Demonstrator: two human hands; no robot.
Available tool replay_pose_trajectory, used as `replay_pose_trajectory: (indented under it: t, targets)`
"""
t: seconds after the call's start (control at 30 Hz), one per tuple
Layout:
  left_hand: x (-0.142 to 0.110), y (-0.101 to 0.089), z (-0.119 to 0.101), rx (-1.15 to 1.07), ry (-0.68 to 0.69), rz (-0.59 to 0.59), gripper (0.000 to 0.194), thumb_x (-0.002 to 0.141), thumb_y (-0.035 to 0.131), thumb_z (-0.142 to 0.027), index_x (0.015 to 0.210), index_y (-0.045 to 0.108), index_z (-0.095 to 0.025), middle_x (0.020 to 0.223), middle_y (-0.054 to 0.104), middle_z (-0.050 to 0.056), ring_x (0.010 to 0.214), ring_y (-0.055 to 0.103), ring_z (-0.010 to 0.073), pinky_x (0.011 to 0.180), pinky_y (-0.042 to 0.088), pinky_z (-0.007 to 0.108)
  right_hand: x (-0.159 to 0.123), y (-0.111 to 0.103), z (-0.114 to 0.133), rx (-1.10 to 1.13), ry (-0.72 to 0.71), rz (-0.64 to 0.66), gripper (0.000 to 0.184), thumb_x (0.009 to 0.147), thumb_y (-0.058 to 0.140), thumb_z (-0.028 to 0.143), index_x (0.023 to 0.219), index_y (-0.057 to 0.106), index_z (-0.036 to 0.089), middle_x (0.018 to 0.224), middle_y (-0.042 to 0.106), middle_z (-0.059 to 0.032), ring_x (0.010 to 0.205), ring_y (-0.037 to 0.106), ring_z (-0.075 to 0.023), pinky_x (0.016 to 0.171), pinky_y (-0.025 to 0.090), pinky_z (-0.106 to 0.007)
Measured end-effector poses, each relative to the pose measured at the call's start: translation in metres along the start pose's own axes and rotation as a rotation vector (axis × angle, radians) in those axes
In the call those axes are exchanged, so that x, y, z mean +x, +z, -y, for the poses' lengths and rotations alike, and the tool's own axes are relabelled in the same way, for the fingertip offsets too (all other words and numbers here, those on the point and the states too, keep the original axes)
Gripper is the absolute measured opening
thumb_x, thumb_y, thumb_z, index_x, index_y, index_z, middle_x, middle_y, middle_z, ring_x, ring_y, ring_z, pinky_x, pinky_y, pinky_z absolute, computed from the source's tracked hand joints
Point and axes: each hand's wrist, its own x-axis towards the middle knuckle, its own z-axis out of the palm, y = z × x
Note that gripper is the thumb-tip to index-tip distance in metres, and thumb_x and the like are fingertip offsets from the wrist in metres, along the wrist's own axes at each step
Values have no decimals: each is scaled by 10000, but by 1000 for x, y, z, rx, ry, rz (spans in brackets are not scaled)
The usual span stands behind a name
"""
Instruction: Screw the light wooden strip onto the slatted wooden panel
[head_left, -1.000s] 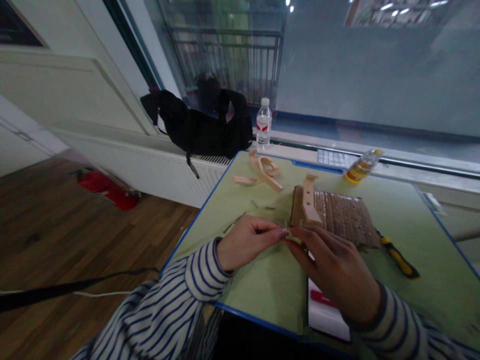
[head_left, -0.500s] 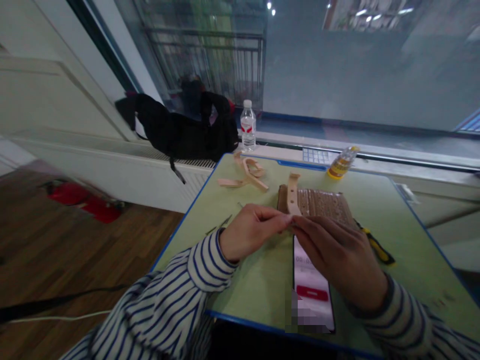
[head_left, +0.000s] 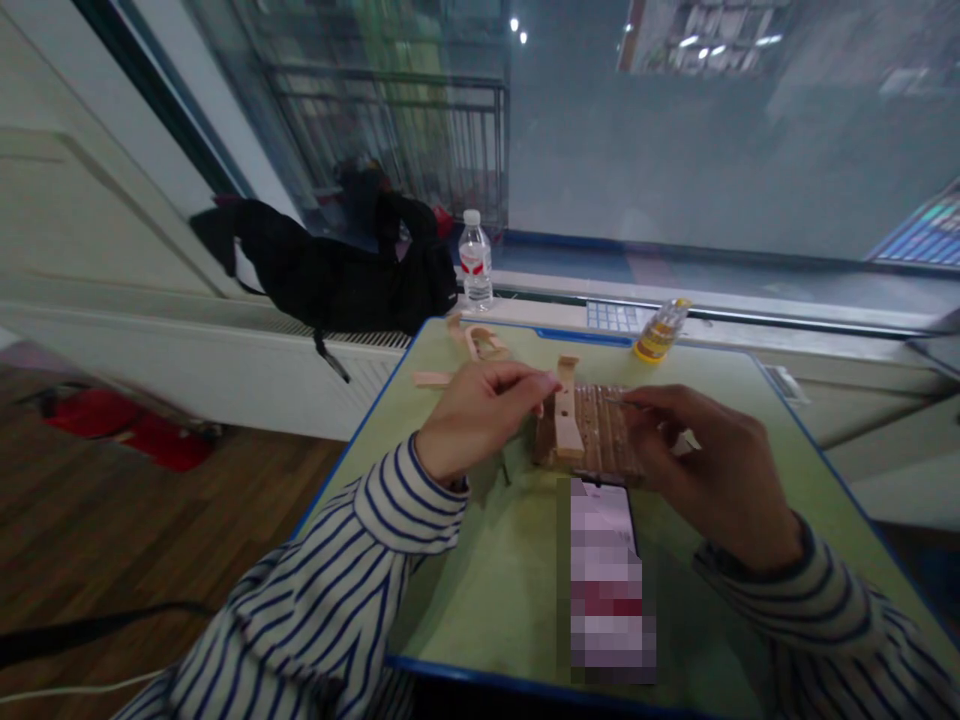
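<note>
My left hand [head_left: 480,415] is closed in a pinch just left of the upright pale wooden piece [head_left: 568,425] with holes in it. What those fingertips hold, if anything, is too small to make out. My right hand [head_left: 716,470] pinches a small, thin metal piece [head_left: 616,401], pointing left over the brown ridged cardboard pad [head_left: 600,440]. The wooden piece rests on the pad's left part. Below the pad lies a phone [head_left: 604,515], partly blurred out.
Other wooden pieces [head_left: 480,340] lie at the table's [head_left: 480,590] back left, partly behind my left hand. A bottle with yellow liquid [head_left: 660,332] leans at the back edge. A water bottle [head_left: 475,265] and a black bag [head_left: 352,275] are by the window.
My hands, together at the fingertips before, have parted: the left is beside the wooden piece, the right over the pad. The yellow-black handled tool is now hidden behind my right hand.
</note>
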Motion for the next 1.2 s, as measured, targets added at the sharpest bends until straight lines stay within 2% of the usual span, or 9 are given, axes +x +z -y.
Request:
replay_pose_trajectory:
  t: [0.1,0.37,0.47,0.57,0.7,0.8,0.87,0.93,1.2]
  targets:
    - [14,-10,4,-1,40,-128,310,828,567,-396,810,717,-125,600,581,-10,488,433,68,471,330,188,6,-1,-8,66,115,-5,133,840,578,263,944,641,210,729,669,3,600,614,-117,492,475,-206]
    - [45,-43,8,161,144,-266,253,800,596,-333,807,724,-115,580,594,-16,481,427,71,498,350,191,27,10,-23,174,218,25,169,810,574,313,899,647,190,787,718,-41,654,651,-151,559,494,-256]
    - [56,-40,19,122,190,-257,280,801,592,-360,867,713,-117,599,587,-19,489,431,74,498,354,193,36,18,-27,213,259,67,180,792,570,301,896,658,183,769,718,-44,624,635,-146,569,485,-271]
    - [65,-27,33,132,227,-215,279,823,548,-356,806,697,-121,600,579,-11,532,475,91,523,374,199,44,26,-31,235,264,95,174,786,555,273,888,665,185,755,718,-38,630,634,-142,569,477,-264]
    - [75,-17,52,245,264,-58,280,823,547,-357,700,640,-123,599,559,-8,564,485,102,537,367,208,49,37,-38,232,248,121,195,806,529,271,914,667,184,800,727,-45,664,645,-141,587,483,-260]
    - [80,-19,61,337,242,228,331,833,551,-402,669,620,-124,570,529,-19,535,452,93,507,326,203,48,43,-44,217,239,167,215,819,528,287,945,667,182,790,726,-47,619,631,-134,558,472,-257]
    - [81,-22,65,390,230,425,334,838,558,-421,722,653,-122,599,556,-11,553,462,95,515,325,203,46,47,-47,210,234,205,217,816,538,282,966,665,188,779,723,-40,619,632,-134,556,471,-255]
    - [79,-24,66,431,235,556,303,847,557,-397,799,683,-126,617,577,-9,563,465,96,533,333,205,44,50,-49,206,231,240,212,809,548,259,976,663,196,770,720,-28,644,642,-138,571,476,-254]
    - [75,-19,72,342,160,689,288,860,561,-362,1042,669,-166,827,673,24,698,570,123,604,393,213,40,55,-51,157,203,315,181,864,537,249,998,650,205,772,706,-8,634,638,-121,565,470,-240]
